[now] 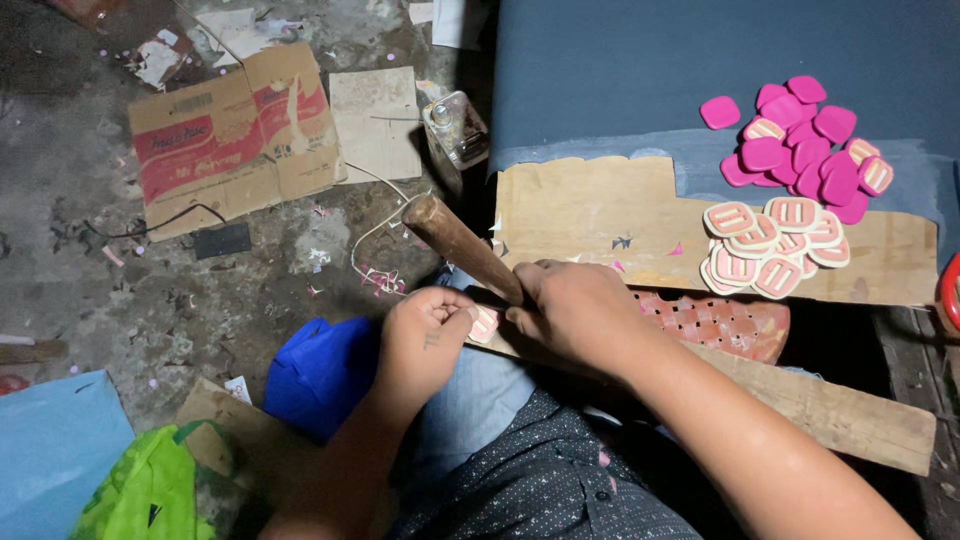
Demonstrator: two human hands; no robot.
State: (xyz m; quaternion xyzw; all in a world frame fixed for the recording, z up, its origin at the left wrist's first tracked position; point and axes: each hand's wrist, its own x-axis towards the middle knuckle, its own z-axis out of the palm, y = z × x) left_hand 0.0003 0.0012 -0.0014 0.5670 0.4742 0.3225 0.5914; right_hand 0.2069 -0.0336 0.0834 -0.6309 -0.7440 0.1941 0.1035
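Dim floor; tool head hidden under right hand (575,310) gripping wooden handle (462,245).

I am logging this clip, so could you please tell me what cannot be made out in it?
Head view only:
- Lower end of the brown wooden handle: hidden inside the right hand.
- Small pink-and-cream piece: mostly covered by the left hand.
- Red round object: cut off by the right edge.

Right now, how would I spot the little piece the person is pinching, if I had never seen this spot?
Start at the long wooden plank lying across the person's lap. At its left end, the left hand pinches a small rounded pink-and-cream tile, next to the right hand gripping a wooden handle. Unlike the piled tiles farther right, it sits alone between the hands.
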